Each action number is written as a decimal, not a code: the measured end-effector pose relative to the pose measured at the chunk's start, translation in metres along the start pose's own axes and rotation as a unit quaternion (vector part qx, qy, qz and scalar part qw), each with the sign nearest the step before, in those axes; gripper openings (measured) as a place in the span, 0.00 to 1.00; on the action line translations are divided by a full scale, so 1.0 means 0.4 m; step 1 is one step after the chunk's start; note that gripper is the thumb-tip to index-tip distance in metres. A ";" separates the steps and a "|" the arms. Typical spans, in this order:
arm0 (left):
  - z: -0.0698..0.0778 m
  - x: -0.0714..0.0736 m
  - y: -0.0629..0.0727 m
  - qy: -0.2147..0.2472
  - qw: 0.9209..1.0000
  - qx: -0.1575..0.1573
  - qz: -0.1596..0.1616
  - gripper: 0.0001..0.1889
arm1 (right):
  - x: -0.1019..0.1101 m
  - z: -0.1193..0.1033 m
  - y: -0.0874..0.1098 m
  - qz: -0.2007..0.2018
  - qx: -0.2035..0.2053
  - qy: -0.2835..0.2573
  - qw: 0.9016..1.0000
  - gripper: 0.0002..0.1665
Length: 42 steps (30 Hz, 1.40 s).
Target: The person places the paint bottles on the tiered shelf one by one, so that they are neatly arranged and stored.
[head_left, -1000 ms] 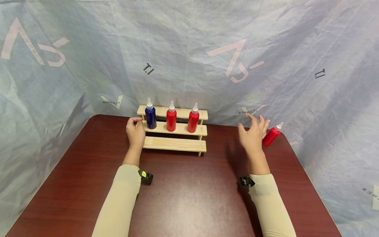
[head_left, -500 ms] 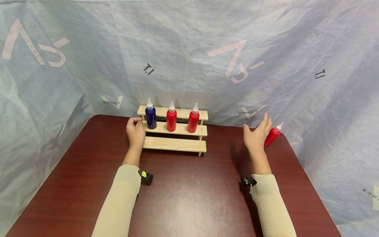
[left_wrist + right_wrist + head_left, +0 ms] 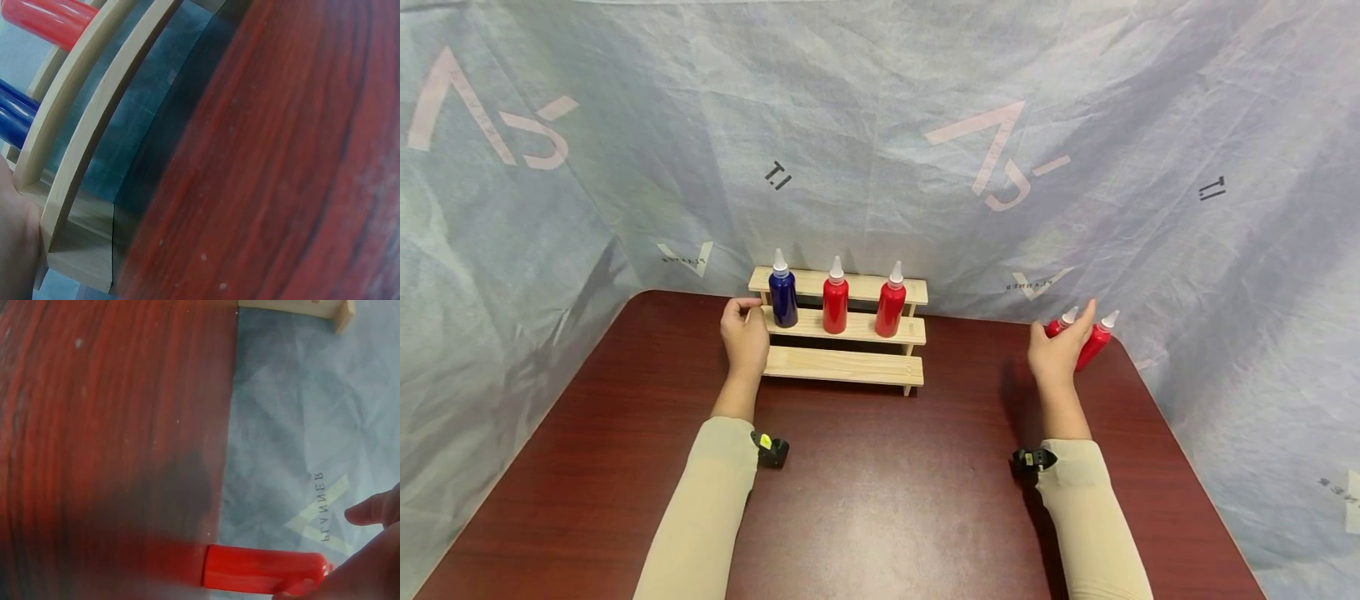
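A three-step wooden display stand (image 3: 842,364) carries a blue squeeze bottle (image 3: 783,300) and two red squeeze bottles, the middle one (image 3: 835,306) and the right one (image 3: 890,310), on its middle step. My left hand (image 3: 746,337) grips the stand's left end with bent fingers. At the far right, my right hand (image 3: 1054,354) has thumb and fingers spread around another red bottle (image 3: 262,569), whose white nozzle shows between them in the head view. In the right wrist view, the thumb (image 3: 369,509) is apart from this bottle. Beside that hand stands one more red bottle (image 3: 1094,343).
The dark red wooden table (image 3: 865,492) extends toward me in front of the stand. A grey printed cloth (image 3: 865,125) hangs behind the table and along both sides. Each wrist wears a small black camera, the left one (image 3: 771,451) and the right one (image 3: 1032,461).
My right hand has moved right and turned, its thumb and fingers spreading around a red bottle that was hidden behind it. The left hand and the stand have stayed in place.
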<state>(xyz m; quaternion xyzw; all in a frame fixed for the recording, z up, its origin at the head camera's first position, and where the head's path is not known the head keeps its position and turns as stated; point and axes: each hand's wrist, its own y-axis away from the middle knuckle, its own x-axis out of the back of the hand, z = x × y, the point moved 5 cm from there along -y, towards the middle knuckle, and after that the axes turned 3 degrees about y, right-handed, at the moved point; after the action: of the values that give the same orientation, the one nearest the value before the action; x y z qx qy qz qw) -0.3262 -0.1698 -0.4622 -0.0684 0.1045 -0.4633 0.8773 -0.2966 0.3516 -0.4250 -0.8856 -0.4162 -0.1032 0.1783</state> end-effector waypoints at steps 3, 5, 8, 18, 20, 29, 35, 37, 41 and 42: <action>0.000 -0.001 0.000 0.001 1.000 0.001 -0.002 0.10 | 0.001 0.014 -0.007 -0.008 -0.020 -0.026 0.999 0.56; 0.000 -0.001 0.000 0.002 1.000 0.001 -0.004 0.10 | 0.002 0.020 -0.011 -0.007 -0.023 -0.031 0.999 0.51; 0.000 -0.001 -0.002 0.004 1.000 0.001 -0.005 0.10 | 0.002 0.027 -0.016 -0.004 -0.015 -0.014 1.000 0.42; 0.004 -0.002 0.001 -0.001 1.000 0.009 -0.012 0.10 | -0.002 0.050 -0.028 0.004 -0.026 0.016 1.000 0.33; 0.005 -0.002 0.001 -0.001 1.000 0.009 -0.011 0.10 | -0.003 0.052 -0.029 -0.002 -0.032 0.018 0.999 0.34; 0.005 -0.004 -0.001 -0.002 1.000 0.008 -0.008 0.10 | -0.008 0.049 -0.035 -0.033 -0.050 0.030 0.998 0.37; 0.004 -0.001 -0.002 -0.001 1.000 0.005 -0.004 0.10 | -0.007 0.041 -0.036 -0.036 -0.031 0.049 0.998 0.31; 0.003 0.000 -0.001 -0.005 1.000 0.005 -0.003 0.10 | -0.007 0.040 -0.034 -0.039 -0.032 0.051 0.997 0.31; -0.001 0.001 0.001 -0.008 1.000 0.006 -0.005 0.10 | -0.006 0.035 -0.027 -0.045 -0.035 0.056 0.997 0.30; -0.002 0.001 0.001 -0.008 1.000 0.005 -0.005 0.10 | -0.006 0.033 -0.026 -0.046 -0.034 0.058 0.997 0.30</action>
<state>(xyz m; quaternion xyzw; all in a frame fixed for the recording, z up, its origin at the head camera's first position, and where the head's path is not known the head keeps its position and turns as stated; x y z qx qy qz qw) -0.3259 -0.1699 -0.4629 -0.0680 0.0948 -0.4679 0.8761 -0.3057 0.3614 -0.4353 -0.8637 -0.4414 -0.1771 0.1670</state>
